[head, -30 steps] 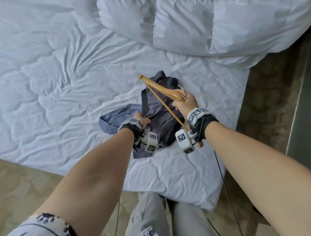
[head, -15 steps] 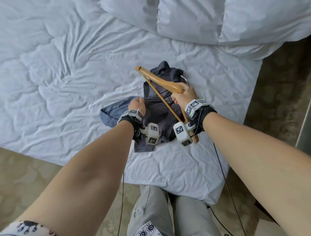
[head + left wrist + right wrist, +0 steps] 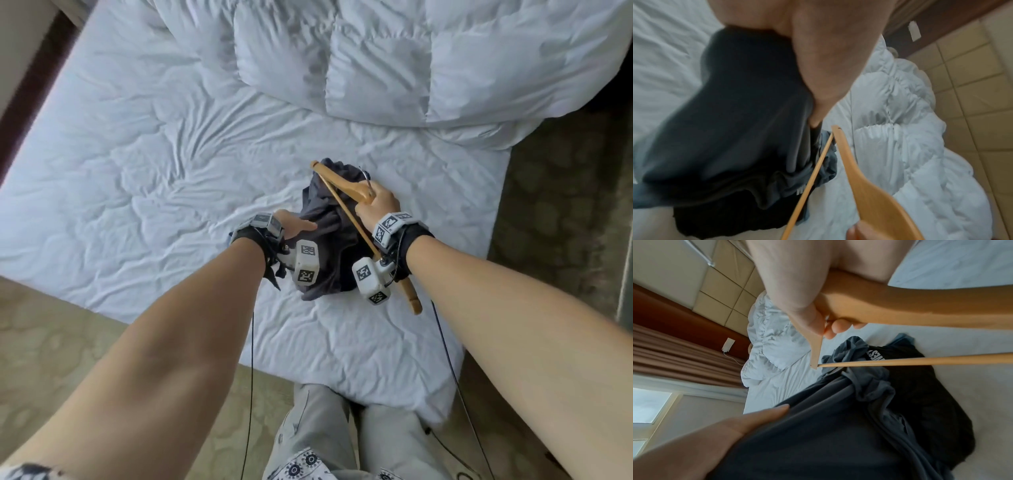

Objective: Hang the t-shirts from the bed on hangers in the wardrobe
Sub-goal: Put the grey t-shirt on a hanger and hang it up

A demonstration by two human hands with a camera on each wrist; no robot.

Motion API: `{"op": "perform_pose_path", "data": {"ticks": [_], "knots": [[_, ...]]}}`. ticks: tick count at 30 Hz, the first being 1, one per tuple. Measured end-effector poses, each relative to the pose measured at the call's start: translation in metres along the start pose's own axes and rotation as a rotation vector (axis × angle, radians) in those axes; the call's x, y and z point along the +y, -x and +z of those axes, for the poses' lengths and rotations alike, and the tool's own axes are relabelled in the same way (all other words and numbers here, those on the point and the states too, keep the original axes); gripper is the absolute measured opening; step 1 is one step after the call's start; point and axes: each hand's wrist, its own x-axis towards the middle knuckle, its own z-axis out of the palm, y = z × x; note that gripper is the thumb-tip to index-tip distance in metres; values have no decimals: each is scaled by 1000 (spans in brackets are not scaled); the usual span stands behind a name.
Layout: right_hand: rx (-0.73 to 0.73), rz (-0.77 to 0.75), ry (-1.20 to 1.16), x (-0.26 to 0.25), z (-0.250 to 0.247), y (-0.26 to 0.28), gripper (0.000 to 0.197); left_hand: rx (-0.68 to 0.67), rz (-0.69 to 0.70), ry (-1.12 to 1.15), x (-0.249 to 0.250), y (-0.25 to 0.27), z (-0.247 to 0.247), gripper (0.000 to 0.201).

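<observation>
In the head view, the white bed sheet fills the left and centre of the frame, with a strip of brown headboard edge at the upper left. Just left of centre, the left hand is seen gripping a fold of the dark grey t-shirt; in the right wrist view its thumb is laid flat on the cloth, and in the left wrist view the fabric is gathered under the palm, so the fingers are closed on the shirt. The garment is lifted off the sheet at the middle of the frame, its lower part bunched. Beneath it, in the wrist views, a black t-shirt with white lettering and a blue-grey one are seen lying on the sheet. Right of centre, the wooden hanger is held tilted by the right hand, the fingers clenched round its neck beside the metal hook. A puffy white duvet is heaped at the upper right. Patterned carpet is shown at the right edge.
</observation>
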Motion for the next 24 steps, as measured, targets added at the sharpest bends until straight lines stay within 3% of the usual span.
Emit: {"op": "perform_pose_path", "data": {"ticks": [3, 11, 18, 21, 24], "knots": [[3, -16, 24, -1, -8, 18, 40, 66, 49, 150, -2, 17, -7, 42], [-8, -76, 89, -18, -24, 49, 38, 485, -14, 459, -23, 77, -46, 31], [-72, -138, 135, -35, -9, 61, 34, 548, -147, 410, -66, 98, -59, 39], [-57, -129, 128, -36, 3, 57, 33, 450, -207, 291, -85, 78, -58, 32], [-50, -94, 138, -37, 17, 47, 31, 460, -197, 382, -96, 51, -63, 29]]}}
